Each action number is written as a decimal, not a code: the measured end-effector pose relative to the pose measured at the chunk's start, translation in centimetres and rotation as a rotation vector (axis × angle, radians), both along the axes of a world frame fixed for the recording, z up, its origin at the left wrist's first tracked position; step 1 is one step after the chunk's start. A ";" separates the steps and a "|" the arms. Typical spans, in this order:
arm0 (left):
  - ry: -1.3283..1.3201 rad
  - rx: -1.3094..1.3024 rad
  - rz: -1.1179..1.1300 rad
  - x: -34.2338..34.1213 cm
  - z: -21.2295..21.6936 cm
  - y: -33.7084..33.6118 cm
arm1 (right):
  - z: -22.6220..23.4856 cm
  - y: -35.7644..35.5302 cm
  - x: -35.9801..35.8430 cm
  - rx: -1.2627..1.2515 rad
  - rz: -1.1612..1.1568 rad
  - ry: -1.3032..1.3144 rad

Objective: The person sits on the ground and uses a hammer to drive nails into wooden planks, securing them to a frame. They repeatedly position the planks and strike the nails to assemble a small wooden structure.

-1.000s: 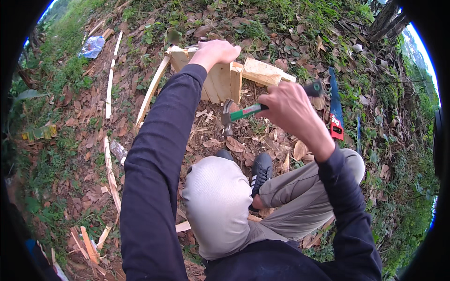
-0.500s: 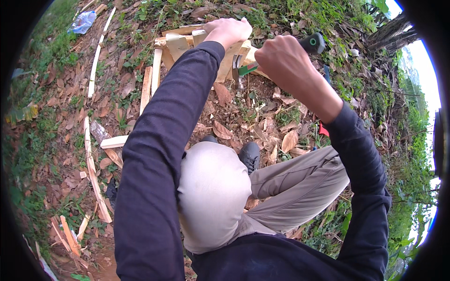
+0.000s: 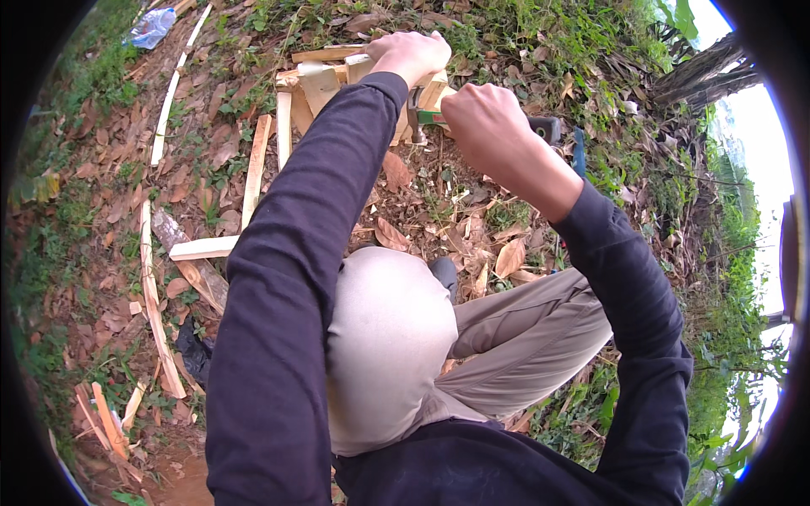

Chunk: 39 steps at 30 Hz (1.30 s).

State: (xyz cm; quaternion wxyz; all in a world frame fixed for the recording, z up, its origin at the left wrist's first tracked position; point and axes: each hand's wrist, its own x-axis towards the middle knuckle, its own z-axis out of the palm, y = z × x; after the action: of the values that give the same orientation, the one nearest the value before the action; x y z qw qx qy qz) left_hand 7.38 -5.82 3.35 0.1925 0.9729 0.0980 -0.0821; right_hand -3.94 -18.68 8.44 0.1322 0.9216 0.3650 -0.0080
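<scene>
My left hand (image 3: pixel 411 54) grips the top of a small pale wooden frame (image 3: pixel 321 84) standing on the leaf-strewn ground. My right hand (image 3: pixel 483 121) is closed around the green handle of a hammer (image 3: pixel 432 118); its metal head sits against the wood just below my left hand, and the dark end of the handle (image 3: pixel 547 128) sticks out past my fist. Both arms wear dark long sleeves. My knees in beige trousers (image 3: pixel 396 337) fill the middle of the view.
Long thin wooden slats (image 3: pixel 152 287) and short offcuts (image 3: pixel 202 247) lie scattered on the dirt to the left. A crumpled plastic bottle (image 3: pixel 150 28) lies at the upper left. Grass and plants border the right side, beside a tree trunk (image 3: pixel 700 72).
My right hand has brought the hammer in closer to the wooden frame, its head now at the wood. The view has tilted, and my left hand stays on the frame.
</scene>
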 end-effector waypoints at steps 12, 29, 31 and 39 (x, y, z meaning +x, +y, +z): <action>0.005 -0.077 0.029 0.2 -0.3 0.1 | 0.0 2.6 -1.0 0.105 -0.053 -0.009; 0.033 -0.042 -0.114 -1.2 1.2 0.0 | 0.5 1.7 -1.5 0.143 -0.120 -0.066; -0.050 -0.093 -0.058 -1.1 0.5 0.5 | 0.2 1.8 -2.1 0.116 -0.196 -0.059; -0.094 0.011 -0.021 -0.2 -0.9 0.8 | -0.1 1.3 -3.1 0.165 -0.316 0.392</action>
State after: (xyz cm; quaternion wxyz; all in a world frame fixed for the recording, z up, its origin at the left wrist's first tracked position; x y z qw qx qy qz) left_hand 7.19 -5.01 2.42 0.1908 0.9777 0.0789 -0.0378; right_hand -7.06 -17.40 8.31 -0.0193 0.9556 0.2345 -0.1772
